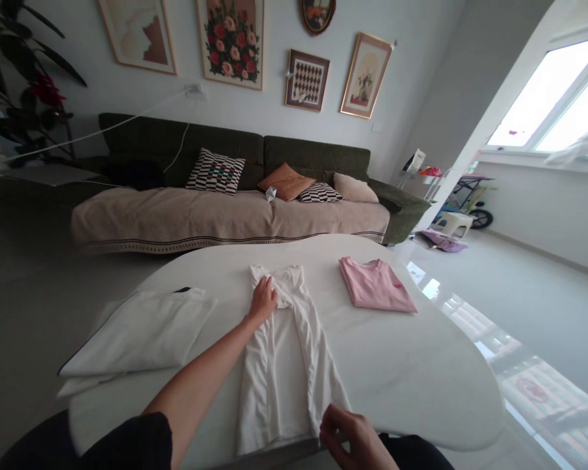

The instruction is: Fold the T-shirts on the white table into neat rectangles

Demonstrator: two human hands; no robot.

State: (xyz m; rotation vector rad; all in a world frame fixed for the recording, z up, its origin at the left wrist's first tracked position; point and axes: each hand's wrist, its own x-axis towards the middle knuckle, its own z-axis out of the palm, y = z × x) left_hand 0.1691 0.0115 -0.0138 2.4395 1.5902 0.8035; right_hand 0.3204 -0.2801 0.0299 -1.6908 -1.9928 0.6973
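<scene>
A long white garment (290,365) lies stretched out on the white table, its sides folded inward in creased strips. My left hand (263,301) rests on its upper part near the neckline, fingers laid out over the cloth. Down at the lower right corner of the garment, my right hand (350,436) is curled with thumb and fingertips together at the hem. The bit of cloth between those fingers is mostly hidden. A folded pink T-shirt (376,287) lies to the right, apart from both hands. Left of my left forearm is a stack of folded white clothes (144,333).
The rounded white tabletop (421,372) ends just in front of me. Beyond it stands a dark green sofa (318,153) with a beige cover (215,219) and several cushions. A white stool (455,223) and other items sit on the floor at right.
</scene>
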